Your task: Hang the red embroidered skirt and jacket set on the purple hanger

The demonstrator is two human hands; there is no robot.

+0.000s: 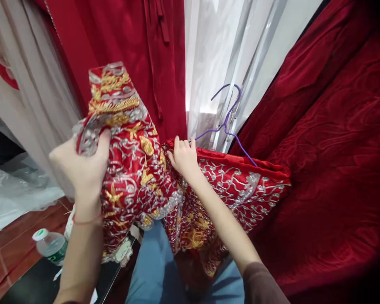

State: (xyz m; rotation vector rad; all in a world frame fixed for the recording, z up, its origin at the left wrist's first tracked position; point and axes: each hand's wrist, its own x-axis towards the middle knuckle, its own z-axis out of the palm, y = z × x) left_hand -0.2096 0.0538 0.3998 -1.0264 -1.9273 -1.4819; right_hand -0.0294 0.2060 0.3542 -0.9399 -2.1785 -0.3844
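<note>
A red garment [136,169] with gold and silver embroidery hangs in front of me, partly on a purple wire hanger [226,120]. My left hand [80,166] is closed on a raised fold of the garment at the left. My right hand [183,158] pinches the garment's top edge near the hanger's left arm. The right part of the garment [240,185] lies stretched over the hanger toward a red velvet surface.
Red velvet fabric [329,147] fills the right side. A red curtain [129,50] and white sheer curtains [228,55] hang behind. A plastic bottle with a green label [50,245] stands low at the left by a black surface [34,283]. White plastic sheeting [12,190] lies on the floor.
</note>
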